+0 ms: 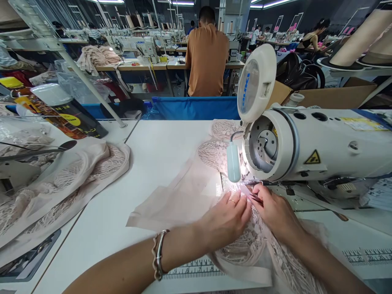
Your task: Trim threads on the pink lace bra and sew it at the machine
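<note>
Pale pink lace fabric (pixel 245 245) with sheer mesh panels (pixel 177 200) lies under the sewing machine's head (pixel 269 143) and drapes down the table's front. My left hand (pixel 226 220) is on the lace just in front of the needle area, its fingers bent and close together, pressing the cloth. Close beside it, my right hand (pixel 275 212) is closed around a small pointed metal tool (pixel 256 198), whose exact kind I cannot make out. The tool's tip is at the lace by the left fingertips. A small pale green lamp (pixel 233 162) lights this spot. The needle itself is hidden.
More lace pieces (pixel 101 167) lie at the left, near a black spray can (pixel 73 110) and a yellow-capped bottle (pixel 39 102). A ruler strip (pixel 196 269) marks the table's front. The machine's round cover (pixel 257 83) stands open. A person in brown (pixel 206 57) sits ahead.
</note>
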Demonstrator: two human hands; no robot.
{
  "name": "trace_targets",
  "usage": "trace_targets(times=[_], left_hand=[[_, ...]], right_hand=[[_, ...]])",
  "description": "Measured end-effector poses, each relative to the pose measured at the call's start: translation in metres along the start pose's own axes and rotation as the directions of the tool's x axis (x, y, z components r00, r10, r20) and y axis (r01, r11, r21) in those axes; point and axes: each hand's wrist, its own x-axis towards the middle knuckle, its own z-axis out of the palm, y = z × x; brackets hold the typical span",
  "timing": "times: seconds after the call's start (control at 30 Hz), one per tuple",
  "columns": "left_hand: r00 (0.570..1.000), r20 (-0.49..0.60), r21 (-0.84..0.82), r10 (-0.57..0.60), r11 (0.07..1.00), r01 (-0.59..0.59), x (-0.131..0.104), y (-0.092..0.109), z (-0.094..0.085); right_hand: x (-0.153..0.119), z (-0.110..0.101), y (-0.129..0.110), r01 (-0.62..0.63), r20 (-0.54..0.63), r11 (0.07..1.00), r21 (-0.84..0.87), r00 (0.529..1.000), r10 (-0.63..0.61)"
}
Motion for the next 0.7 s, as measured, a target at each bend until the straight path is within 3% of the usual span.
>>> trace_targets(times=[0.17, 0.5, 0.7], left_hand=[[0.995, 0.088, -0.129, -0.053, 0.99, 0.064, -0.002, 0.0, -0.005], [0.998, 0.061, -0.354, -0.025, 0.934, 0.045, 0.0, -0.037, 0.0], [0.997, 0.08, -0.402, -0.023, 0.914, 0.053, -0.001, -0.054, -0.011]], right_hand=[[-0.006, -0.002, 0.002, 0.187, -0.061, 0.98, 0.063, 0.981, -0.183], [0.008, 0.002, 0.0, 0.261, -0.102, 0.958, -0.114, 0.957, -0.273], [0.016, -0.003, -0.012, 0.281, -0.137, 0.931, -0.234, 0.938, -0.318]])
